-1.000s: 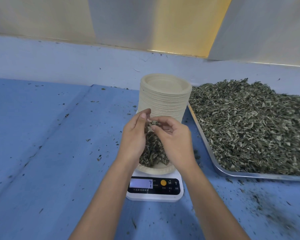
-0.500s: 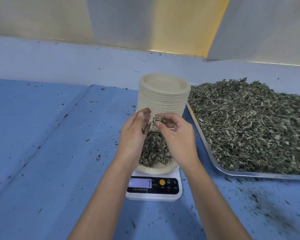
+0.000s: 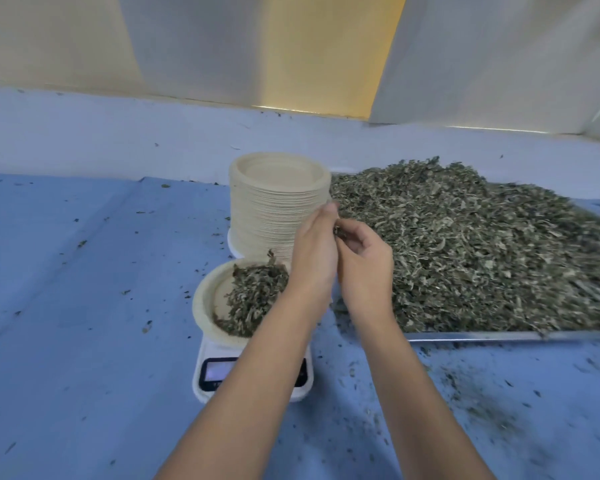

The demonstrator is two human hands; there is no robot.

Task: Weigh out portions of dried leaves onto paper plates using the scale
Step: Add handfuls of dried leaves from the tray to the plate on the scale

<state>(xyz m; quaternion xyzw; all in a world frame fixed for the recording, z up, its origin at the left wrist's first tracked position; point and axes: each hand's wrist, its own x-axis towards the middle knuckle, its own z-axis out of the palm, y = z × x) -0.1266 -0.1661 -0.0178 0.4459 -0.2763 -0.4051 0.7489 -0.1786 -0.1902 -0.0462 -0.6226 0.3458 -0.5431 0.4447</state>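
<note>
A white digital scale (image 3: 208, 355) carries a paper plate (image 3: 207, 303) with a heap of dried leaves (image 3: 257, 296) on it. My left hand (image 3: 314, 258) is raised to the right of the plate, fingers straight and together, its forearm crossing over the scale. My right hand (image 3: 364, 261) is beside it over the tray's left edge and pinches a few dried leaves (image 3: 338, 232) at its fingertips. The scale's display is partly hidden by my left forearm.
A tall stack of paper plates (image 3: 278, 202) stands just behind the scale. A metal tray (image 3: 499, 336) heaped with loose dried leaves (image 3: 482, 247) fills the right side. Leaf crumbs litter the blue table cover (image 3: 84, 306), thickest at the front right.
Both hands have moved right, from above the plate on the scale towards the tray's edge, uncovering the plate's heap. The right hand still pinches a few leaves.
</note>
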